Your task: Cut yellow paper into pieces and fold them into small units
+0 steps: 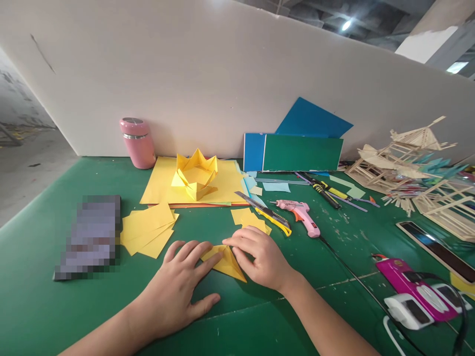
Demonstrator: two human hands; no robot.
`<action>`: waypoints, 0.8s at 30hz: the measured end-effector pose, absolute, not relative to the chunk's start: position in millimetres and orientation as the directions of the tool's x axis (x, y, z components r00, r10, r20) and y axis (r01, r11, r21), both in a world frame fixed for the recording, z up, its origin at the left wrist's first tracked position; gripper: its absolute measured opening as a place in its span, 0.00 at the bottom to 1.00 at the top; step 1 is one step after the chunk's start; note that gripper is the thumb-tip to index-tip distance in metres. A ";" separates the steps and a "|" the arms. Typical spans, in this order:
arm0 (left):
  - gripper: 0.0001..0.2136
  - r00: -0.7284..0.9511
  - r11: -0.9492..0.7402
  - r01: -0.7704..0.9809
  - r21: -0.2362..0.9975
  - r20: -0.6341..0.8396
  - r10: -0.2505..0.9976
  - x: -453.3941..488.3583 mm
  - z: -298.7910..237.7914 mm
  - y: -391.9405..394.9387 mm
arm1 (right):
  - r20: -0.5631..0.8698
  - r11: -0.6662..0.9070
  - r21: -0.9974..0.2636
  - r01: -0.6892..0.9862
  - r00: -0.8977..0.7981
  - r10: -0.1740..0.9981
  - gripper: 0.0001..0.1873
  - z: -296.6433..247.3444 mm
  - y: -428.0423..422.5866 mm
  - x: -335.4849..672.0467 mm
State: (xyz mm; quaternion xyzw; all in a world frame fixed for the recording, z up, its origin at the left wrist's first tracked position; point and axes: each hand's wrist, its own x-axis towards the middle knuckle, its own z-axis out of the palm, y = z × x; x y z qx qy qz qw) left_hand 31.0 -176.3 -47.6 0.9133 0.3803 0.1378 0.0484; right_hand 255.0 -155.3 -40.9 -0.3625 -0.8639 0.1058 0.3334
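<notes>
A small folded yellow paper piece (227, 264) lies on the green table (44, 306) in front of me. My left hand (181, 287) rests flat on the table, fingers spread, with its fingertips on the paper's left edge. My right hand (260, 254) presses down on the paper's upper right side, fingers curled together over a fold. Behind them stands a finished yellow folded paper crown shape (196, 174) on a large yellow sheet (159, 185). A loose stack of yellow squares (148, 230) lies to the left.
A pink flask (138, 142) stands by the white wall. A yellow utility knife (269, 213), a pink glue gun (301, 216), blue and green card (302, 153), stick models (408, 163), a phone (438, 249), and a pink power strip (419, 291) lie right. A blurred dark object (91, 236) sits left.
</notes>
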 end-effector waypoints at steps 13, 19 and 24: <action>0.12 0.584 -0.667 0.690 0.280 0.328 0.742 30.4 -46.9 -174.1 | 0.449 0.739 -0.318 0.594 -0.592 0.669 0.11 -45.8 -152.2 249.5; 0.17 0.619 -0.707 0.636 0.309 0.342 0.707 27.5 -44.1 -167.8 | 0.440 0.748 -0.330 0.576 -0.607 0.662 0.11 -46.9 -151.5 250.5; 0.15 0.622 -0.722 0.606 0.333 0.368 0.691 26.6 -41.6 -165.2 | 0.432 0.749 -0.375 0.546 -0.612 0.662 0.07 -45.7 -153.1 250.9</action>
